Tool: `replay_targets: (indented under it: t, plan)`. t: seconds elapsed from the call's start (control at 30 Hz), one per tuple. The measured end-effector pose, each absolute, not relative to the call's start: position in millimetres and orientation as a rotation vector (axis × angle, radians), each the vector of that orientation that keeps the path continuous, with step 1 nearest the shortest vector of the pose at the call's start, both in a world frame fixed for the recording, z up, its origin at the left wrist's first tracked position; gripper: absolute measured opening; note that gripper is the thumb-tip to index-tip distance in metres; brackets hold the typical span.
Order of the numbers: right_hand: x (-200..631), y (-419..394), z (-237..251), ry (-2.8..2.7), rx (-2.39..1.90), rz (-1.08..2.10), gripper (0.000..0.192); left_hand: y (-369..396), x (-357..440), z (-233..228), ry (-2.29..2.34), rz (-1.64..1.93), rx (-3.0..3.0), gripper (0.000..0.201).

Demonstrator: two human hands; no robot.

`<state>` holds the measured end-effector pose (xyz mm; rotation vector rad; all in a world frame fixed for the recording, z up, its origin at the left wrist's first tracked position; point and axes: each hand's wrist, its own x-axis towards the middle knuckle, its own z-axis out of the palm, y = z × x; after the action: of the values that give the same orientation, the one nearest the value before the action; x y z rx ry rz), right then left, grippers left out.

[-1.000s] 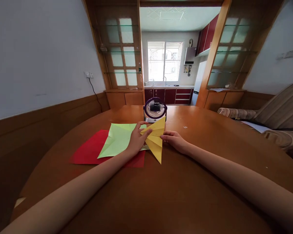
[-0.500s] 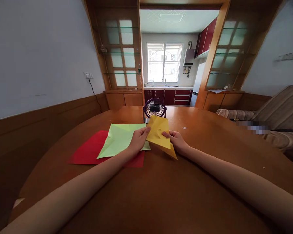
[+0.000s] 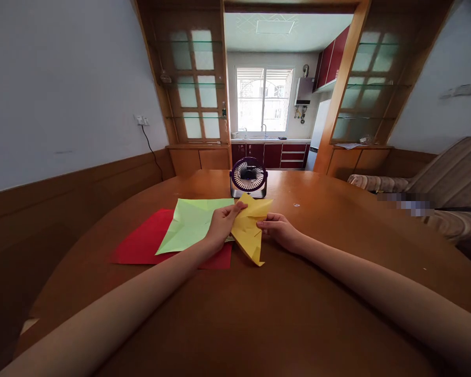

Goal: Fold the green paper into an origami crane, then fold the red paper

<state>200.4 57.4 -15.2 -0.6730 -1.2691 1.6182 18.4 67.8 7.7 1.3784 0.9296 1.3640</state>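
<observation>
I see my left hand (image 3: pixel 221 226) and right hand (image 3: pixel 279 229) pinching the folded yellow paper (image 3: pixel 250 229) mid-table (image 3: pixel 337 251), beside the green sheet (image 3: pixel 192 222). Risk: uneven pinch pressure could skew its creases, or the fan (image 3: pixel 248 177) could lift it.

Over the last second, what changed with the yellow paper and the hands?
The folded yellow paper was turned between both hands: its long point swung out to the right, then back down toward the person. The left hand and right hand kept hold throughout. Green sheet, red sheet and fan stayed put.
</observation>
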Motion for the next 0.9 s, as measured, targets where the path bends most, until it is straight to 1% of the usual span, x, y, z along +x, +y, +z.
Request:
replay_targets:
  t: [0.1, 0.27, 0.33, 0.4, 0.57, 0.67, 0.8, 0.9]
  plan:
    - [194.2, 54.1, -11.0, -1.134, -0.647, 1.599, 0.016, 62.4, 17.2, 15.3, 0.995, 1.294, 1.419, 0.054]
    - [196.2, 55.3, -1.3, -0.931, -0.600, 1.644, 0.014, 57.2, 15.3, 19.9, 0.953, 1.154, 1.392, 0.084]
    - [201.2, 58.2, 2.5, -0.888, -0.633, 1.630, 0.014, 58.8, 13.9, 18.7, 0.851, 1.126, 1.367, 0.088]
    - [205.9, 61.6, 5.3, -0.861, -0.668, 1.609, 0.015, 61.7, 12.0, 18.2, 0.757, 1.121, 1.374, 0.083]
    - [208.0, 67.3, 5.8, -0.794, -0.692, 1.495, 0.021, 68.0, 8.4, 21.6, 0.620, 1.117, 1.352, 0.065]
    - [203.4, 66.8, 4.1, -0.806, -0.717, 1.416, 0.025, 69.1, 9.9, 20.2, 0.661, 1.171, 1.315, 0.054]
    - [195.0, 61.1, 4.3, -0.930, -0.716, 1.299, 0.035, 67.8, 15.2, 14.2, 0.816, 1.381, 1.382, 0.038]
    - [188.8, 54.6, 6.1, -1.122, -0.671, 1.242, 0.040, 62.7, 18.4, 14.4, 0.789, 1.398, 1.472, 0.035]
